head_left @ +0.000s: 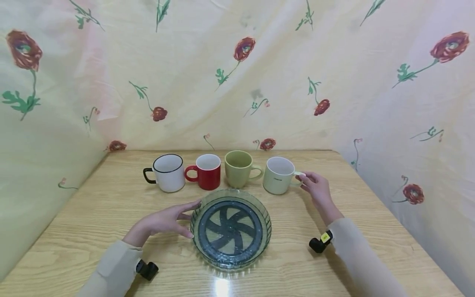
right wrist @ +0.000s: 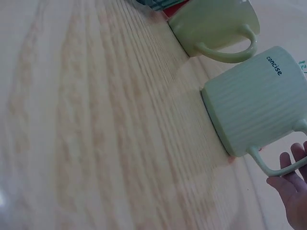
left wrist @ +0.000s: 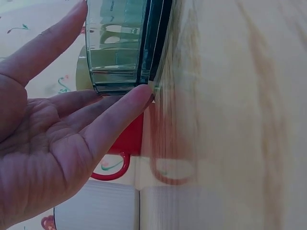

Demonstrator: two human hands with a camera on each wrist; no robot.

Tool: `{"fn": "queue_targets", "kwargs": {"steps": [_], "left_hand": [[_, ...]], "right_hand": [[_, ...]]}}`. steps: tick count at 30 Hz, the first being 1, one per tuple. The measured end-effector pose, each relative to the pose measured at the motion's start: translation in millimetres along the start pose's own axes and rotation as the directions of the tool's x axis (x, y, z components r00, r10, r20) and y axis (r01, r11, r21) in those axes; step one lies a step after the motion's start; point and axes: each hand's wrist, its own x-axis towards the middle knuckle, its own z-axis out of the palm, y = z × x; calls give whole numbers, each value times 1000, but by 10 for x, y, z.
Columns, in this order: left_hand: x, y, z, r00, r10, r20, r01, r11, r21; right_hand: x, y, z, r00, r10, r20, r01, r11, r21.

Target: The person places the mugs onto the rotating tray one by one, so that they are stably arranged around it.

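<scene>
A round, ribbed glass dish (head_left: pixel 227 264) with a dark swirl pattern in its base sits at the middle of the table. My left hand (head_left: pixel 165 220) is at its left side, fingers spread and fairly straight, fingertips right at the glass wall. In the left wrist view the palm faces the dish (left wrist: pixel 115 62) low over the wood. At the right end of a row of mugs stands a pale green mug (head_left: pixel 276 181) marked "concise" (right wrist: pixel 274 66). Its handle (right wrist: pixel 268 167) points right, and my right hand (head_left: pixel 317 187) pinches it between thumb and fingers. The mug is upright.
To the left of the pale mug stand an olive-green mug (head_left: pixel 237 171), a red mug (head_left: pixel 209 177) and a white mug (head_left: pixel 170 179) with a black rim and handle. Behind the wooden table (head_left: pixel 92 214) hangs a flowered cloth (head_left: pixel 193 70), which also covers both sides.
</scene>
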Motion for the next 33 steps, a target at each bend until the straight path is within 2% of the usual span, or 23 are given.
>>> {"fn": "queue_targets", "kwargs": {"steps": [4, 7, 11, 17, 21, 26, 33], "left_hand": [[-1, 19, 13, 1000, 5, 1, -5, 1000, 1], [-2, 32, 20, 1000, 13, 4, -13, 1000, -9], [-11, 38, 23, 1000, 12, 4, -12, 1000, -16], [-23, 58, 22, 1000, -7, 5, 7, 1000, -9], [-23, 69, 21, 1000, -11, 9, 11, 1000, -10], [-23, 67, 19, 1000, -18, 8, 18, 1000, -23], [-22, 61, 31, 1000, -10, 13, 11, 1000, -24]], "right_hand": [[-68, -56, -22, 1000, -1, -24, 0, 997, -76], [-105, -125, -32, 999, -31, -36, 27, 993, -118], [-164, -210, -47, 998, -60, -20, 58, 995, -86], [-328, -335, -67, 998, -53, 17, 54, 997, -63], [-420, -420, -46, 998, -54, 40, 53, 999, 12], [-519, -516, 48, 996, -50, 74, 42, 994, 98], [-638, -589, 245, 994, -29, 105, 13, 989, 145]]}}
